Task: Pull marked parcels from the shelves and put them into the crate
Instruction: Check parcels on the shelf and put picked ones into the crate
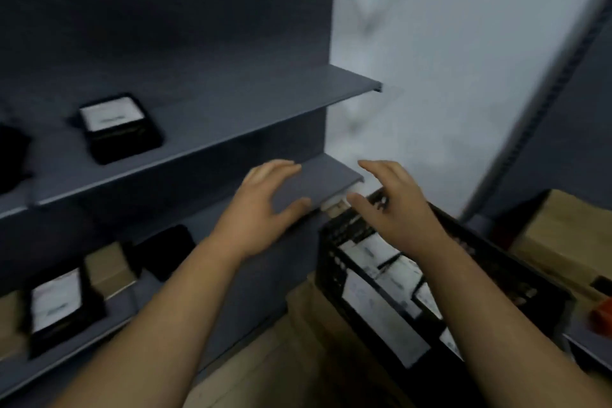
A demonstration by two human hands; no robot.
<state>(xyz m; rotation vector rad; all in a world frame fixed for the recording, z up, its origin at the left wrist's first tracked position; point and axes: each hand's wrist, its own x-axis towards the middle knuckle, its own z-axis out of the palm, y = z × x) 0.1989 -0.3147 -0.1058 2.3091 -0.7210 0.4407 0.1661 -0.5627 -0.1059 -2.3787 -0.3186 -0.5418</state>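
I am seeing both hands hovering empty, fingers spread wide: left hand (265,205) at the shelf (318,182) end near centre, right hand (390,209) over the crate (331,275) at 4 o'clock. What look like labelled parcels (374,252) are lying inside it; another parcel (116,129) is sitting at 10 o'clock.

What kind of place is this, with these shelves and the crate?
Likely a stockroom or small warehouse: grey shelves hold black parcels with white labels, a black crate holds more labelled parcels, and cardboard boxes sit to its right.
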